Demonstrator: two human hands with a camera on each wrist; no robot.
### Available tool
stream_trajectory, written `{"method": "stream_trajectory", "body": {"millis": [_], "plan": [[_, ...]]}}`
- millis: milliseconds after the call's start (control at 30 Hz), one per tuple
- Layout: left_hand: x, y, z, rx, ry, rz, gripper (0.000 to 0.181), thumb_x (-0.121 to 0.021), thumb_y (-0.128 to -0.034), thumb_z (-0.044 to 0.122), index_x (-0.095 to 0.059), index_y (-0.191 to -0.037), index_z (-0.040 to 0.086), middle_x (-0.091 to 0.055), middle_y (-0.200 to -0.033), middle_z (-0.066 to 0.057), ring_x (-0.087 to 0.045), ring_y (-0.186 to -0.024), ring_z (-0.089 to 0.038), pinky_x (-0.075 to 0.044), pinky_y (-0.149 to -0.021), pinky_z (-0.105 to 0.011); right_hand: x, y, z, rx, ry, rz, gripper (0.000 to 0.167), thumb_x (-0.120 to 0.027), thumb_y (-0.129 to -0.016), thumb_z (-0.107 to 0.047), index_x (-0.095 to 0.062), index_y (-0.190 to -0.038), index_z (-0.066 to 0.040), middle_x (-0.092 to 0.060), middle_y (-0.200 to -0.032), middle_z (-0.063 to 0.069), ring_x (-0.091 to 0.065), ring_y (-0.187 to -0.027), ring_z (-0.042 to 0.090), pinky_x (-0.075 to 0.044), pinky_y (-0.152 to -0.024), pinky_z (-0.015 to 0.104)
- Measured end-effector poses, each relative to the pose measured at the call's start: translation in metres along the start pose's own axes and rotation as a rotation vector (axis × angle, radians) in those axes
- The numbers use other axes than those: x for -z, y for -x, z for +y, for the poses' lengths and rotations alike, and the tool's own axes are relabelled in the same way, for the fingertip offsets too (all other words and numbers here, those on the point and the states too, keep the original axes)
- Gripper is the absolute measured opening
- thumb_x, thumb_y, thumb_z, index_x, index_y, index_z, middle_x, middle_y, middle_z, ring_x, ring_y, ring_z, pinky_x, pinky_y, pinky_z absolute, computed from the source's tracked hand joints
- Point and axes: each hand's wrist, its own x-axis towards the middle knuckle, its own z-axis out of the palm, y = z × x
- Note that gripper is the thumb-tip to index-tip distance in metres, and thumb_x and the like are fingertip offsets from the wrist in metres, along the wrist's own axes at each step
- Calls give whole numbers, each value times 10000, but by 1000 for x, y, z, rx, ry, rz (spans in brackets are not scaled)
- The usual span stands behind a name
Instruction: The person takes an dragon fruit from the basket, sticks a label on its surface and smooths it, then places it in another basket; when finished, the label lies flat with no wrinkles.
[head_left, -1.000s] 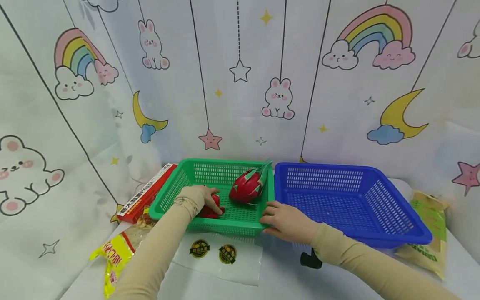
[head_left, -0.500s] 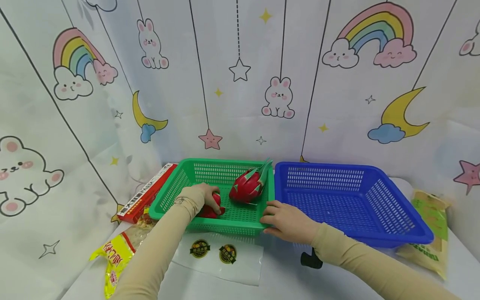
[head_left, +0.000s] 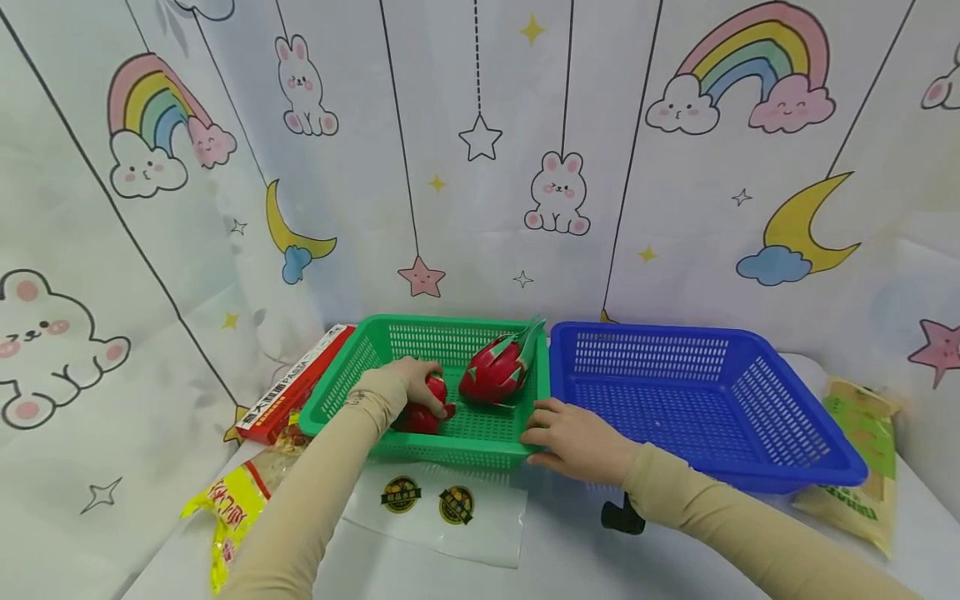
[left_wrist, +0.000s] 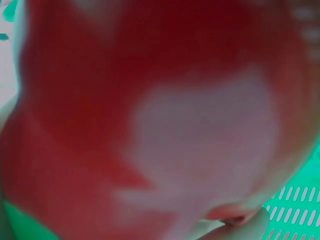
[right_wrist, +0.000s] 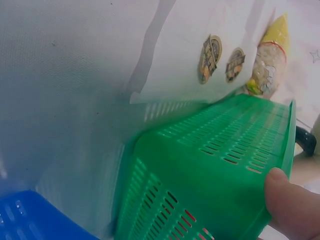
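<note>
In the head view my left hand (head_left: 417, 385) grips a red fruit (head_left: 422, 419) in the left part of the green basket (head_left: 480, 447). That fruit, large and blurred, fills most of the left wrist view (left_wrist: 90, 125). A red dragon fruit (head_left: 495, 372) with green leaf tips lies at the basket's right side. My right hand (head_left: 577, 442) holds the basket's near right corner, its thumb (right_wrist: 287, 200) on the rim in the right wrist view.
A blue basket (head_left: 652, 417) stands right of the green one, a tan and green bag (head_left: 862, 450) beyond it. On the left are a red pasta box (head_left: 292, 387) and a yellow bag (head_left: 236, 504). A clear labelled plastic bag (head_left: 480, 533) lies in front.
My left hand and the red fruit it grips have shifted slightly up and to the right. The right hand stays at the basket's corner.
</note>
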Motion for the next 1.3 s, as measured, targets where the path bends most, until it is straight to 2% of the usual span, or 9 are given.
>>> {"method": "stream_trajectory", "body": {"millis": [433,633,767,1100,1300], "plan": [[18,12,14,-80,-25,42,707,-731,-727,427,-451,-1338,204,-525,-1213,-113,-506,-1068,-260,-505,-797,-369,3,0,0,2,-2,-3,181,-657,-844,-291,-678,-991,-188,-654,-979,-22,-543,-1046,210,-503,-838,309],[22,20,21,-95,-59,73,716,-723,-731,447,-441,-1352,227,-530,-1218,-104,-505,-1084,-266,-504,-791,-366,4,0,-1,2,-18,-4,173,-657,-844,-280,-678,-988,-186,-654,-978,-22,-541,-1033,203,-500,-834,303],[24,25,27,-124,-78,72,715,-717,-726,469,-448,-1345,230,-528,-1213,-101,-479,-1110,-270,-504,-789,-366,4,2,-2,-9,-31,-4,169,-661,-841,-272,-683,-984,-184,-653,-975,-21,-537,-1027,199,-499,-830,304],[31,44,28,-127,-65,86,746,-714,-720,492,-426,-1364,251,-527,-1231,-100,-500,-1103,-271,-509,-798,-372,3,0,-5,-19,-47,-6,196,-655,-845,-278,-692,-1004,-169,-654,-975,-19,-536,-1014,190,-497,-832,301],[29,54,28,-123,-48,119,747,-721,-714,489,-430,-1363,259,-543,-1201,-86,-491,-1101,-261,-508,-792,-363,1,2,-4,-17,-47,1,192,-654,-846,-273,-691,-1004,-171,-655,-978,-20,-536,-1010,189,-495,-830,303]]}}
